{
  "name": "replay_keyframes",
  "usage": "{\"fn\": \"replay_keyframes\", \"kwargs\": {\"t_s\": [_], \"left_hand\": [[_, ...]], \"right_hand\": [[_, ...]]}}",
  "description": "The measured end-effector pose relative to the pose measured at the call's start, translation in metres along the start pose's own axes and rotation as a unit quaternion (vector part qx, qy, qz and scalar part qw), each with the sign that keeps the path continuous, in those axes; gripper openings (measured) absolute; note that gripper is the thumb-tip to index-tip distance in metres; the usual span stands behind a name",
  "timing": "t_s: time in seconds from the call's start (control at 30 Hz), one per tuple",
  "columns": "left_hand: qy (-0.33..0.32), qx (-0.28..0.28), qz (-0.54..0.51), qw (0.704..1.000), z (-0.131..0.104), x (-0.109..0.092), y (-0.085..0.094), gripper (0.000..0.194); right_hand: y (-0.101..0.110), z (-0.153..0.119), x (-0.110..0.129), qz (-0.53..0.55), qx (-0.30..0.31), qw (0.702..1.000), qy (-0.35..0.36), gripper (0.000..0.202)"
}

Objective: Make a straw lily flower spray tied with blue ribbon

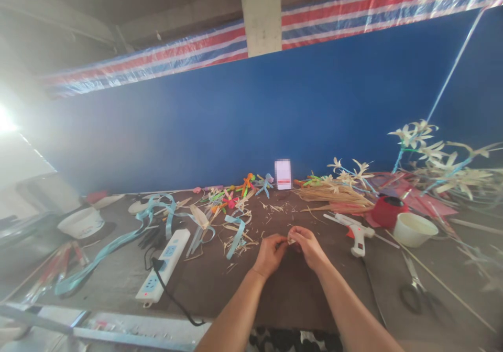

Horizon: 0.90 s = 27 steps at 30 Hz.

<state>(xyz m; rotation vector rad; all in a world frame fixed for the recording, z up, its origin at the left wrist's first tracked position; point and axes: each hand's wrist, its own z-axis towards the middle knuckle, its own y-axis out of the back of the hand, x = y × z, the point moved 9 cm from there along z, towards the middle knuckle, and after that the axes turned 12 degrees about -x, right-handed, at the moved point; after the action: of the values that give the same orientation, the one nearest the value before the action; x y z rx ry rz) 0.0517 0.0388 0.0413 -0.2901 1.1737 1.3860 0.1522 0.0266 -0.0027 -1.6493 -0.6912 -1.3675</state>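
Observation:
My left hand (271, 254) and my right hand (307, 246) meet over the middle of the dark table (298, 299), fingertips pinched together. Between them is a small pale piece (291, 240), mostly hidden by the fingers, too small to make out. Just left of my hands lie a light blue ribbon (236, 237) and scattered straw-coloured scraps. To the right of my right hand rests a white glue gun (357, 234) with a red trigger.
A power strip (165, 268) with a black plug lies at left, near a white bowl (81, 223). On the right are a cream cup (414, 229), scissors (413, 284), a red container (389, 210) and pale flowers (416, 134). Colourful figures (247, 184) line the back.

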Motion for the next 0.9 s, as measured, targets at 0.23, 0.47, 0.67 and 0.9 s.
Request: {"fn": "replay_keyframes", "kwargs": {"t_s": [0.23, 0.47, 0.67, 0.9], "left_hand": [[0.026, -0.026, -0.026, 0.999, 0.002, 0.007, 0.004, 0.025], [0.156, -0.052, -0.094, 0.982, 0.001, 0.045, 0.006, 0.033], [0.151, -0.058, -0.133, 0.978, 0.002, 0.042, 0.007, 0.037], [0.130, -0.041, -0.159, 0.978, 0.002, 0.033, 0.005, 0.038]], "right_hand": [[0.000, -0.001, 0.000, 0.002, -0.005, 1.000, 0.011, 0.024], [-0.003, -0.002, 0.004, -0.038, 0.007, 0.998, 0.042, 0.021], [-0.005, 0.001, 0.004, -0.100, 0.002, 0.990, 0.099, 0.016], [-0.005, 0.002, 0.005, -0.142, 0.002, 0.982, 0.127, 0.022]]}}
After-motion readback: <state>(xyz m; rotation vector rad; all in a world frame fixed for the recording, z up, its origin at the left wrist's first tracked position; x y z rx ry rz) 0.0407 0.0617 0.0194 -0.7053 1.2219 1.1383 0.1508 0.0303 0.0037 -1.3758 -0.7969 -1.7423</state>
